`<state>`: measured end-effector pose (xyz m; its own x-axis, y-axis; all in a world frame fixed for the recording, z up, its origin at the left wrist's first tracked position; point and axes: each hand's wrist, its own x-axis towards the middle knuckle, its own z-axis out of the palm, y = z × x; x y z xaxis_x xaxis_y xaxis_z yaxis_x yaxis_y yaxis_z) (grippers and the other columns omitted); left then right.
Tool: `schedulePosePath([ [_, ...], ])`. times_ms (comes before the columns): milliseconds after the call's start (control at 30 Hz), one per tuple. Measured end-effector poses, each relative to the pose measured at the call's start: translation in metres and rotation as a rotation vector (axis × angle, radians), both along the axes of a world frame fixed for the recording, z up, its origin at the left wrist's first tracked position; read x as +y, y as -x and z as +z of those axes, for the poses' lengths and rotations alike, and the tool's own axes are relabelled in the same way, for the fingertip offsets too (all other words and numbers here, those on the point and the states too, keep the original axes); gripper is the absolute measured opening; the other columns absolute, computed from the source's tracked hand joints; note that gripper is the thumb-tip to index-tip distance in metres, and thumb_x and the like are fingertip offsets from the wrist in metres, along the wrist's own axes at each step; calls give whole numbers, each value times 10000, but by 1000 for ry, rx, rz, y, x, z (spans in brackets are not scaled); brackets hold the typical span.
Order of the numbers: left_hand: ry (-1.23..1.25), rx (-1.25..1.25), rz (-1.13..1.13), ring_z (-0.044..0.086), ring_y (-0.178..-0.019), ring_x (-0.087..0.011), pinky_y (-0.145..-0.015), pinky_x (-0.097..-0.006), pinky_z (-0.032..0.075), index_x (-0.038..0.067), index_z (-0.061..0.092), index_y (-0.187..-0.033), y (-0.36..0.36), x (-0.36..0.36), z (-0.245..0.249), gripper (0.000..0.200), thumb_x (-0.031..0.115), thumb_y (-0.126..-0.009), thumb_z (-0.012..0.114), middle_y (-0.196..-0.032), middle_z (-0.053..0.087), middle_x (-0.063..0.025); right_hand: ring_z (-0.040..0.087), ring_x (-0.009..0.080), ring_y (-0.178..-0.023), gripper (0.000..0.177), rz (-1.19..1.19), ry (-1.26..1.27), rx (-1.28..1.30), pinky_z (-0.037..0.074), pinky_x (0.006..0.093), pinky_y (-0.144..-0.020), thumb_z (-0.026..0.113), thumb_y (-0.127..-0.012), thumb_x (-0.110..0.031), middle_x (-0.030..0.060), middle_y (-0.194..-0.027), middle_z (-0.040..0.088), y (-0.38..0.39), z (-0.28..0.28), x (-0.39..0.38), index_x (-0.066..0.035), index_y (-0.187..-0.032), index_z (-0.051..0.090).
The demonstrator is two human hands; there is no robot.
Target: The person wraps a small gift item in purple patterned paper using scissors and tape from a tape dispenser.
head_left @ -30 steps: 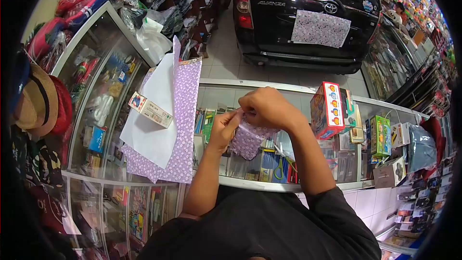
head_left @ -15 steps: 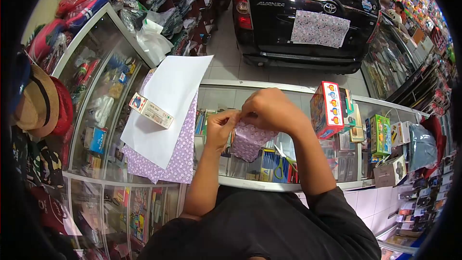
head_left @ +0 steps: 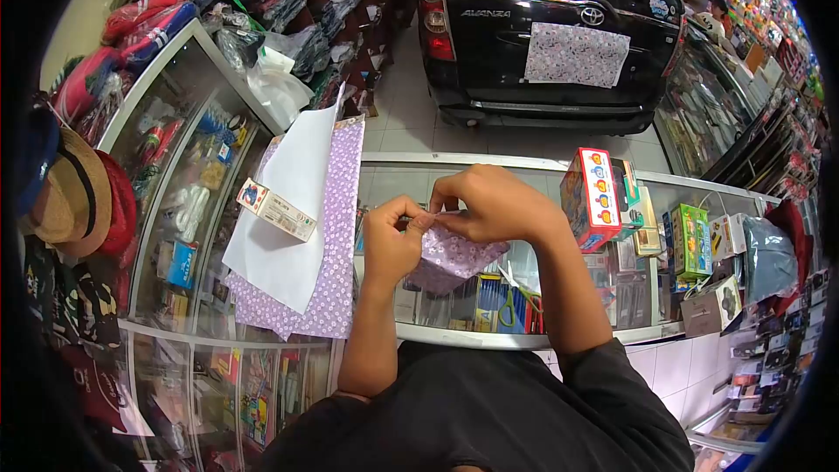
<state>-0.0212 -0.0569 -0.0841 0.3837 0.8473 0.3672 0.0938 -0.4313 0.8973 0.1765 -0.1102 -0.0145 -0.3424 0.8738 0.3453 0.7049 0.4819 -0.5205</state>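
Note:
A small package in purple floral wrapping paper (head_left: pixel 448 266) is held just above the glass counter. My left hand (head_left: pixel 393 238) pinches the paper at its upper left edge, thumb and fingers closed. From above, my right hand (head_left: pixel 491 201) pinches the same edge, its fingertips almost meeting those of the left. The fingers cover part of the fold, so I cannot make out what is between them besides paper. Scissors with green handles (head_left: pixel 509 308) lie on the glass close to the package, below my right forearm.
Purple floral sheets (head_left: pixel 336 236) lie at the left under a white sheet (head_left: pixel 278 255), with a small box (head_left: pixel 278 210) on top. A red toy box (head_left: pixel 590 199) stands right of my right arm. A black car (head_left: pixel 559 44) is parked beyond the counter (head_left: pixel 489 160).
My left hand has turned and both hands' fingertips have come together on the paper. The package has tilted. At the left, the white sheet's right side has curled up, baring more purple paper.

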Motion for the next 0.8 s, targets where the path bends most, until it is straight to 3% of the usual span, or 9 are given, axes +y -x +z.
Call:
schedulePosePath([
  [133,-34,70,-28,515,-601,-99,-573,-293,435,-20,575,-751,-4,0,12,176,-42,-831,730,-628,573,-57,675,415,-779,176,-9,82,-119,513,516,-697,699,-855,-212,186,-779,696,-5,9,-8,-37,-850,682],
  [233,-79,89,-14,514,-596,-102,-572,-293,436,-18,554,-733,-13,-5,21,171,-78,-830,682,-616,562,-64,614,432,-695,196,2,-11,-99,451,504,-617,688,-892,-216,216,-733,637,-9,14,-13,-29,-840,657],
  [300,-135,-3,99,523,-599,-104,-581,-289,441,-12,546,-730,-20,-5,24,175,-90,-832,666,-631,573,-67,665,392,-704,235,-57,21,-158,493,449,-629,710,-883,-249,202,-753,675,-18,24,-17,-14,-884,695],
  [367,-198,-63,153,473,-589,-104,-558,-293,404,-1,529,-724,-22,-1,31,199,-75,-846,669,-629,548,-49,728,305,-748,318,-74,-58,202,531,365,-661,726,-881,-298,177,-786,721,-32,30,-22,8,-967,734],
  [400,-231,-110,225,438,-588,-104,-546,-296,375,3,521,-718,-23,3,33,218,-60,-855,679,-623,522,-37,750,223,-812,428,-137,37,236,553,311,-721,774,-854,-341,133,-861,762,-40,37,-25,25,-1073,744],
  [533,-292,-239,372,365,-615,-106,-556,-297,316,14,494,-707,-38,-1,45,284,-1,-889,712,-627,452,-6,729,174,-909,441,-165,0,417,576,326,-803,861,-814,-276,92,-1003,766,-40,35,-26,25,-1116,748],
  [700,-200,-401,404,385,-653,-86,-594,-274,343,18,495,-733,-47,6,52,314,67,-938,728,-678,480,15,692,103,-914,330,-119,104,844,571,285,-815,854,-852,-182,63,-988,764,-33,31,-14,40,-1076,757],
  [767,-191,-374,309,384,-663,-71,-600,-256,344,21,505,-737,-49,8,60,350,146,-969,737,-693,489,27,666,79,-866,301,-49,88,1021,553,256,-783,834,-881,-184,16,-932,747,-29,28,-12,45,-1062,762],
  [800,-183,-355,209,384,-662,-66,-596,-251,337,22,515,-746,-51,10,66,359,184,-973,742,-695,491,30,598,37,-774,246,-60,79,988,500,232,-685,780,-934,-169,-27,-833,709,-34,24,-11,43,-1056,765],
])
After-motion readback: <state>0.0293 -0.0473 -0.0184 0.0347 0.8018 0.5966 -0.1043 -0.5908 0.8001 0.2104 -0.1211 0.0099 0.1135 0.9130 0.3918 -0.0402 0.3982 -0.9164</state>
